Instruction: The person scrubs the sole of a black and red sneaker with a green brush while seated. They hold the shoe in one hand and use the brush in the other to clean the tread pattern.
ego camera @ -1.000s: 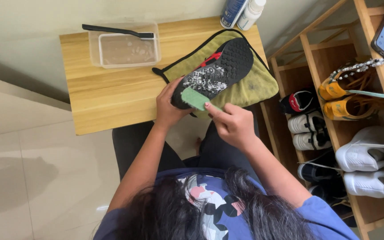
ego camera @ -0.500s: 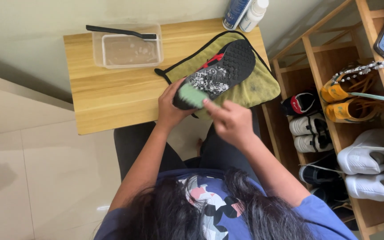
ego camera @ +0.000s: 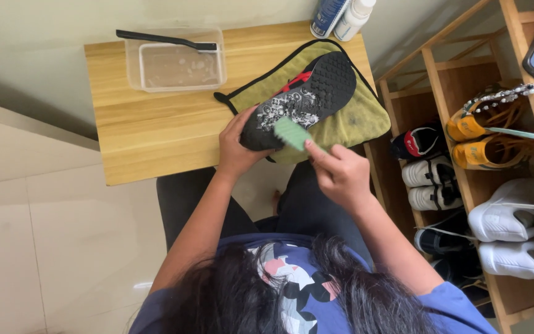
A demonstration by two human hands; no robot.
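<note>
Two bare hands work over one shoe at the near edge of a small light-wood desk. Nearest the camera, the right hand is closed around the handle of a pale green scrubbing brush, whose head presses against the sole. Just beyond it, the left hand is clamped on the heel end of a black rubber-soled sports shoe, sole turned up and flecked with white foam near the middle (a strip of red upper shows along one side). The shoe lies tilted across an olive-green cloth mat with a black border, which covers the right part of the desk and hangs slightly over its front edge.

Farther back on the desk stands a clear rectangular plastic tub holding cloudy water — a long black-handled brush rests across its rim. At the far edge, touching the wall side, stand a blue bottle and a white bottle, side by side.

To the right, a wooden shoe rack holds several pairs — yellow, white, and black-and-white.
</note>
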